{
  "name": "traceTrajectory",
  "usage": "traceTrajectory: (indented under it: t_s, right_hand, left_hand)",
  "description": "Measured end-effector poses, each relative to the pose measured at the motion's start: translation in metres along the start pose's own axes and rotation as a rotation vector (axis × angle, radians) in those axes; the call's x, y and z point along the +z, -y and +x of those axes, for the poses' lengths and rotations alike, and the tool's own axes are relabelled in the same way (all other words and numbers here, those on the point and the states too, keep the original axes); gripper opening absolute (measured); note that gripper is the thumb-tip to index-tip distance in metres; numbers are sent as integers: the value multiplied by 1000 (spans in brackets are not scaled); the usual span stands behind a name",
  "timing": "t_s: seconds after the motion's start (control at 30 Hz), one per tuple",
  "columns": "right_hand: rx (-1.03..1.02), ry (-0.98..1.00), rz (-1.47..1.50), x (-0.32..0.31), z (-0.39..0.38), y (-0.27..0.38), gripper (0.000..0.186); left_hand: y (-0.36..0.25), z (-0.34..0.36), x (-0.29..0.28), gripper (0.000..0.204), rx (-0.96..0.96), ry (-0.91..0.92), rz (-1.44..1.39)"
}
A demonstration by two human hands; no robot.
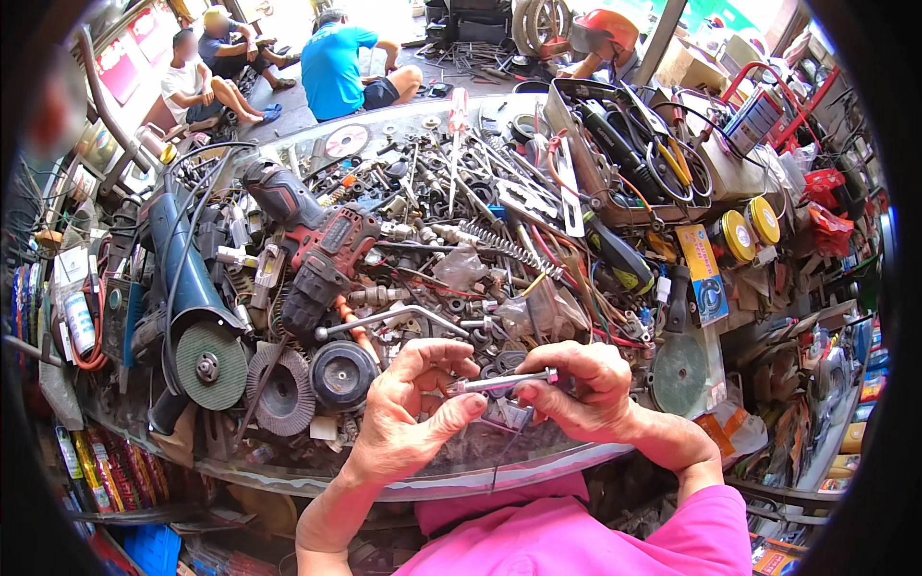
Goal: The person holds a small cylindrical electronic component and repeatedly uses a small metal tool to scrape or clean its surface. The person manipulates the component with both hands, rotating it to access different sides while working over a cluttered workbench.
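Above the cluttered glass-topped counter, my right hand [588, 403] pinches a slim silver bolt [497, 381] near its right end. My left hand [418, 413] has curled fingers at the bolt's left end, with thumb and fingers round it. Just behind my hands lie a bent metal rod [403, 313], small metal fittings and a black rubber disc [342, 374]. A red and grey cordless drill [331, 250] rests on the pile to the left of them.
An angle grinder [182, 269] and flap disc [279, 389] lie left. A tool case [624, 154] stands back right, a bagged sanding disc [680, 370] right. The counter's front edge [288, 482] curves below my arms. Three people [336, 67] sit beyond; a red helmet [600, 34] shows behind.
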State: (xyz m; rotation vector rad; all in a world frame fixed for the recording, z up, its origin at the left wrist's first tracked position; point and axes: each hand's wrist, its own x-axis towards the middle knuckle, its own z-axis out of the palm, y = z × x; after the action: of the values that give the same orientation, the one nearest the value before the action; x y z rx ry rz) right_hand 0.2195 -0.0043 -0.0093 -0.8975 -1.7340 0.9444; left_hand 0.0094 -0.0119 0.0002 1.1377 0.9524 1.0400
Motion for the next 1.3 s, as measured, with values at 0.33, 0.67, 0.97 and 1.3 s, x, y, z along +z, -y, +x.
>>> traceTrajectory:
  t_s: [0.33, 0.67, 0.97, 1.3]
  right_hand:
    - [-6, 28, -8, -4, 2, 3, 17]
    - [26, 4, 6, -2, -2, 1, 21]
    - [-4, 55, 11, -6, 1, 3, 15]
    - [23, -4, 23, -3, -2, 2, 22]
  left_hand:
    - [-7, 1, -3, 36, -118, 19, -98]
    - [-14, 2, -14, 34, -359, 104, -216]
    - [-13, 0, -10, 32, -272, 55, -153]
    - [-10, 1, -7, 25, -187, 24, -154]
